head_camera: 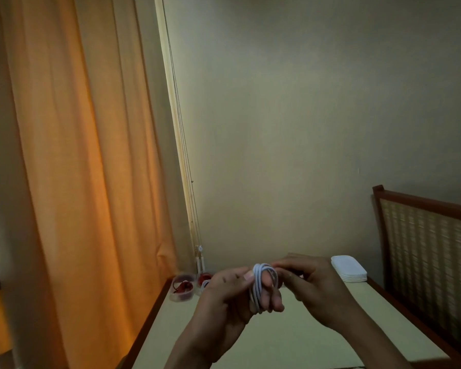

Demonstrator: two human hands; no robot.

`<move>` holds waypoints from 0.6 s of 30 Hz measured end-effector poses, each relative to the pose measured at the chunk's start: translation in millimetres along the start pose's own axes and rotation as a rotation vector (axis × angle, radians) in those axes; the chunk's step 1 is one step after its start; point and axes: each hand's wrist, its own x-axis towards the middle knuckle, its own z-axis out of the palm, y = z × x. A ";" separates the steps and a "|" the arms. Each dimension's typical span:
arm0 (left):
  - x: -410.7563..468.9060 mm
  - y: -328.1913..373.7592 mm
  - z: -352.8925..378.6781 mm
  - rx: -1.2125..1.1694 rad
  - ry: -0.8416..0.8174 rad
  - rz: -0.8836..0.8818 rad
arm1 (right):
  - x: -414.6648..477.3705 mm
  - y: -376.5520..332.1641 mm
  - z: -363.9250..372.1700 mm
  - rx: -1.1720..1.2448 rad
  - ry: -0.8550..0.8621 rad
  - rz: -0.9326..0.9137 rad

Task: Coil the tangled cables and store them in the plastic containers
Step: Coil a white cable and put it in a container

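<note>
Head view, single entry. White cable (258, 286): wound in several loops round the fingers of the left hand (229, 296) and held above the table (330, 326), with the thumb pressed on the turns. Right hand (313, 284): fingers curled, the cable apparently pinched at the coil's top. Clear container (183, 287) with a red cable is noted far left, white lids (349, 269) far right. Advised: turns laid evenly, the end tucked before the coil is slipped off.

No text, label, brand or number can be read anywhere here
</note>
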 end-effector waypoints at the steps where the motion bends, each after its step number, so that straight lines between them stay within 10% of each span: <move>1: 0.4 -2.3 0.1 -0.033 0.017 0.013 | -1.5 0.2 0.6 -0.018 -0.010 0.005; 11: 9.2 -2.0 6.7 -0.272 0.346 0.218 | -25.8 5.2 11.8 -0.262 -0.183 0.007; 18: 9.6 -12.9 -0.4 0.457 0.414 0.226 | -38.4 -14.5 9.5 -0.563 -0.317 0.042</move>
